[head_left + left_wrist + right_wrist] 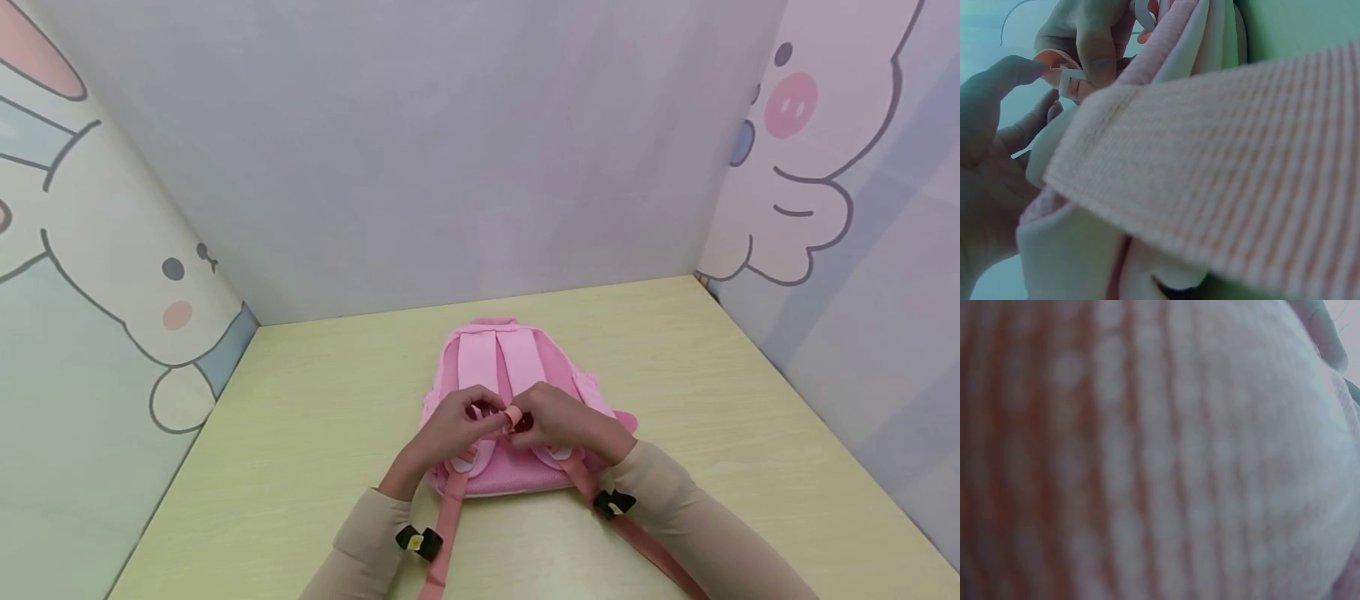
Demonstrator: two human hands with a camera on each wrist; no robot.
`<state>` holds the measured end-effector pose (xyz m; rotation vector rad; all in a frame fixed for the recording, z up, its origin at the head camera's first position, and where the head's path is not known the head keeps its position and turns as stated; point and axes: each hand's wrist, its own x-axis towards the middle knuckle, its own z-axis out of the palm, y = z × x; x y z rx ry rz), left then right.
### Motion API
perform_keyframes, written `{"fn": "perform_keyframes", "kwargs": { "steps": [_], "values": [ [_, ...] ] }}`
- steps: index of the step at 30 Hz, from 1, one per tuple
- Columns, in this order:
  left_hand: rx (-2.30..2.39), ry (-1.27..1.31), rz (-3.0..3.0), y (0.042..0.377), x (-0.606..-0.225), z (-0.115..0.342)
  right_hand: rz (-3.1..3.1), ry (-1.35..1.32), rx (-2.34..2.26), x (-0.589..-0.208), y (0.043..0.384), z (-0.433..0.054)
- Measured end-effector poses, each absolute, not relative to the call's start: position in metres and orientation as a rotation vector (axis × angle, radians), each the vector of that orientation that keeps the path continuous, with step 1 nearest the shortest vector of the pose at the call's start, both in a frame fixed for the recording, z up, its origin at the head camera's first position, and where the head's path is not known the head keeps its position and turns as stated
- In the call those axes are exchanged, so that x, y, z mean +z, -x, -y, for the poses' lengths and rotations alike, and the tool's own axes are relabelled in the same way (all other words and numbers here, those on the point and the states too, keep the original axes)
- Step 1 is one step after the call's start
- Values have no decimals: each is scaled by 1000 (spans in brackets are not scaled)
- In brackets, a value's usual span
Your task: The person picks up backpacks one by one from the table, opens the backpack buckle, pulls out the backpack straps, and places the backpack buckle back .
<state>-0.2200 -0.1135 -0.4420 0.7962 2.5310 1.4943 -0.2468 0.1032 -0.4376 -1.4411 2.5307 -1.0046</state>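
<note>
A pink backpack [486,367] lies on the table with its padded shoulder straps [477,358] facing up. Over its middle both hands meet at a short coral webbing strap [513,414], bent into a small loop. My left hand [459,429] pinches the loop from the left, thumb and finger at its edge. From the other side my right hand [558,417] grips the same strap, fingers curled. A white plastic buckle [1072,84] shows on it in the left wrist view. Striped webbing [1166,450] fills most of the right wrist view and hides the right hand's work.
Two long coral strap tails [448,525] run from the backpack toward the near edge, passing beside the forearms. Black bands [420,542] sit on both wrists. The pale yellow table [315,433] is walled at the back and both sides, with cartoon animals on the side walls.
</note>
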Motion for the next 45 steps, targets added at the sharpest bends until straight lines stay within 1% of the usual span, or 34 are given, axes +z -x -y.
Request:
{"fn": "perform_keyframes", "kwargs": {
  "steps": [2,6,9,14,17,25,28,31,38,40,45],
  "values": [
    [1497,-814,-2531,220,-442,114,-2527,1431,-1010,-438,247,-103],
    [1508,-836,-2508,210,-423,112,-2500,1404,-1037,-439,247,-105],
    [1503,-816,-2493,209,-421,112,-2483,1396,-1050,-440,248,-105],
    [1489,-830,-2505,219,-440,117,-2482,1403,-1041,-443,249,-105],
    [1499,-879,-2501,220,-442,117,-2483,1410,-1041,-442,249,-105],
    [1465,-1144,-2538,222,-444,115,-2504,1419,-1011,-443,249,-105],
    [1457,-1193,-2562,222,-445,113,-2503,1412,-1011,-443,249,-105],
    [1469,-1161,-2580,222,-446,113,-2497,1415,-1023,-443,249,-105],
    [1501,-954,-2582,220,-446,113,-2472,1430,-1037,-442,249,-105],
    [1499,-950,-2570,219,-446,114,-2465,1434,-1038,-442,249,-104],
    [1484,-1036,-2555,220,-445,115,-2450,1420,-1048,-443,251,-105]
  ]
}}
